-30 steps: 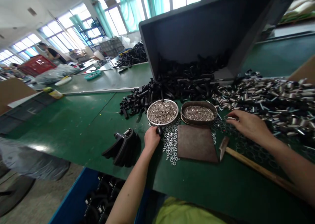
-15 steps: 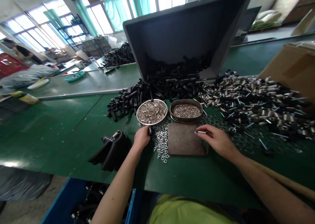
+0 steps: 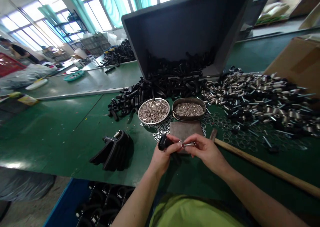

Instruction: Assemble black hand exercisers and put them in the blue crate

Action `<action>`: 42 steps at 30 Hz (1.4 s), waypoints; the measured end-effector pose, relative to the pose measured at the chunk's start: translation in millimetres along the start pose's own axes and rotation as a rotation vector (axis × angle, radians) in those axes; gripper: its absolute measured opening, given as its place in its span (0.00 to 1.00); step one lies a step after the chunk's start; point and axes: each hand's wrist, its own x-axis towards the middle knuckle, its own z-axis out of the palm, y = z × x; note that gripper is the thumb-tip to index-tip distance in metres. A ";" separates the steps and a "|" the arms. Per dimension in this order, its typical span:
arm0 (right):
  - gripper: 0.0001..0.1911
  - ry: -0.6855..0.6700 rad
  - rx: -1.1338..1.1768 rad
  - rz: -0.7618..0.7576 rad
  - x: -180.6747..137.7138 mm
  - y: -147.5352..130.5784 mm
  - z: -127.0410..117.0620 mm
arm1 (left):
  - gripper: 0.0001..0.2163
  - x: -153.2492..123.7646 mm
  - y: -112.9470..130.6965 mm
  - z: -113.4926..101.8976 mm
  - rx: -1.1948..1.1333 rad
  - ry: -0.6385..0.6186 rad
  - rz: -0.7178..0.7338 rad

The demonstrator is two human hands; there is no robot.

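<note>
My left hand [image 3: 160,158] is closed around a black plastic part [image 3: 164,142], whose thick end points up and left. Pinched in my right hand [image 3: 207,152] is a metal spring [image 3: 190,144], its left end meeting my left fingertips. A small shiny ring-like piece shows where the two hands meet; which hand bears it I cannot tell. Both hands are above the near part of a flat metal plate [image 3: 186,128]. Just right of my right hand lies a hammer [image 3: 260,163] with a wooden handle.
A round dish [image 3: 153,111] of metal pins and an oval tin [image 3: 189,109] of tiny parts stand behind the plate. Loose nuts [image 3: 158,133] lie left. Black parts spill from a grey bin [image 3: 185,30]. Spring assemblies [image 3: 270,100] heap right; stacked black pieces [image 3: 117,152] stand left.
My left hand has moved right and nearer with the black part, and my right hand has come left with the spring. They now meet over the plate. The hammer's handle is more exposed.
</note>
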 end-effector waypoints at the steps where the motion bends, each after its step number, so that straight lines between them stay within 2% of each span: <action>1: 0.10 0.003 0.007 0.007 0.7 1.0 -0.1 | 0.11 -1.2 -1.6 0.8 0.004 -0.003 0.005; 5: 0.12 0.029 0.095 0.089 4.4 5.3 -1.9 | 0.10 -1.9 -3.8 -3.2 0.052 -0.015 0.031; 8: 0.13 0.069 0.206 0.115 8.8 8.0 -3.1 | 0.08 -1.3 -3.3 -7.1 0.249 0.001 0.117; 10: 0.14 0.131 0.148 0.060 12.2 8.6 -5.3 | 0.06 -0.9 -4.5 -7.4 0.444 0.013 0.186; 12: 0.12 0.187 -0.017 -0.001 15.0 7.0 -8.9 | 0.06 -0.2 -8.8 -5.1 0.535 0.011 0.187; 15: 0.10 0.218 -0.240 -0.052 16.1 0.1 -14.6 | 0.10 1.2 -20.6 2.7 0.345 -0.025 -0.016; 18: 0.10 0.232 -0.280 -0.105 12.5 -8.8 -16.0 | 0.15 2.3 -31.1 13.2 -0.030 -0.078 -0.306; 20: 0.10 0.217 -0.279 -0.137 8.3 -13.2 -13.9 | 0.17 2.5 -34.5 19.7 -0.186 -0.107 -0.422; 22: 0.08 0.201 -0.338 -0.191 4.0 -15.3 -11.0 | 0.17 2.5 -35.6 24.9 -0.234 -0.130 -0.449; 27: 0.09 0.146 -0.626 -0.353 -0.8 -13.5 -8.1 | 0.14 1.8 -35.3 31.5 -0.190 -0.157 -0.390; 31: 0.08 0.107 -0.621 -0.239 2.1 -6.9 -12.5 | 0.16 -1.5 -30.8 31.1 0.140 -0.198 -0.301; 34: 0.08 0.043 -0.504 -0.124 8.5 1.8 -24.5 | 0.19 -5.7 -24.8 25.7 0.271 -0.324 -0.333; 37: 0.10 -0.084 -0.478 -0.061 22.2 10.2 -51.0 | 0.17 -9.6 -21.6 17.0 0.223 -0.444 -0.393; 39: 0.10 -0.028 -0.698 -0.082 35.5 15.0 -74.4 | 0.17 -11.1 -22.0 11.7 0.159 -0.472 -0.401; 42: 0.06 0.070 -1.112 -0.116 55.9 22.1 -105.0 | 0.16 -10.6 -23.9 7.0 0.114 -0.416 -0.358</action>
